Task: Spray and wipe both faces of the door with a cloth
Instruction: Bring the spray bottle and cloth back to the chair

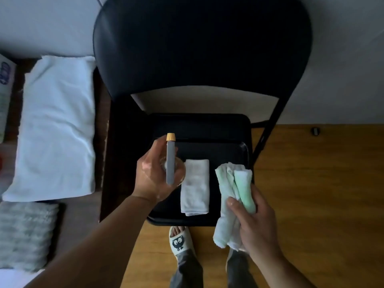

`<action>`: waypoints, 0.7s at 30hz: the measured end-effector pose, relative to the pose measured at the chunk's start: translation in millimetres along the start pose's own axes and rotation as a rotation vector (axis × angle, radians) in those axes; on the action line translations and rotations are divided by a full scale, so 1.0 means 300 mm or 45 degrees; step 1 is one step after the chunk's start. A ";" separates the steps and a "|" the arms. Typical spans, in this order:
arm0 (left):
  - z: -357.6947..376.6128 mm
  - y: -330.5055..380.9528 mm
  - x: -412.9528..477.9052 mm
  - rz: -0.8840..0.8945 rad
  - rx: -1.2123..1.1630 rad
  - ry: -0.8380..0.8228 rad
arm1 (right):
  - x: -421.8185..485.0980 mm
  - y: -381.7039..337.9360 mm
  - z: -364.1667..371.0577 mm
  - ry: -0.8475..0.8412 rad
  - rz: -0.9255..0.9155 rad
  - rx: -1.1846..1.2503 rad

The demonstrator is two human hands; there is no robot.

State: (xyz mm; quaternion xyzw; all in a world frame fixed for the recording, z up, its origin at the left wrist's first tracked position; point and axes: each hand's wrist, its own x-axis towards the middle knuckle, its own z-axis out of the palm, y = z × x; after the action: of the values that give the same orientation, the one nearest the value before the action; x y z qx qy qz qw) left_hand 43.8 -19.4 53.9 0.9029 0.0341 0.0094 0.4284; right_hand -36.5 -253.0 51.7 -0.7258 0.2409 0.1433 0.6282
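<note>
My left hand [151, 177] grips a clear spray bottle [170, 161] with a grey head and a yellow nozzle tip, held above the left part of a black tray [234, 148]. My right hand [255, 223] holds a folded pale green and white cloth [230, 196] over the tray's right edge. A second folded white cloth [195, 188] lies flat on the tray between my hands. The tray rests on the seat of a black folding chair [201, 48]. No door is in view.
A white pillow [56, 125] and a grey fluffy cushion [25, 233] lie on furniture at the left. Wooden floor [322, 183] stretches to the right. My feet, one in a white slipper [179, 240], stand just before the chair. A white wall is behind.
</note>
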 end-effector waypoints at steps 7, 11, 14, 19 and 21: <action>0.090 -0.208 0.048 0.050 0.026 0.066 | 0.101 0.161 0.092 -0.004 -0.007 -0.019; 0.122 -0.253 0.056 0.075 0.000 0.133 | 0.149 0.204 0.112 0.003 -0.025 0.000; 0.138 -0.268 0.069 0.133 -0.030 0.178 | 0.184 0.234 0.108 0.017 -0.047 0.006; 0.168 -0.292 0.085 0.096 -0.150 0.238 | 0.217 0.276 0.102 0.027 -0.060 0.017; 0.178 -0.305 0.086 0.074 -0.207 0.252 | 0.228 0.294 0.098 0.021 -0.059 0.031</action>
State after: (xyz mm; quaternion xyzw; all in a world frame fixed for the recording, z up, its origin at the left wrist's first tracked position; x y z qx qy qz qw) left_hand 67.1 -1.1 -51.0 0.8604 0.0491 0.1136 0.4944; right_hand -22.9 -244.0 -62.6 -0.7247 0.2310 0.1197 0.6380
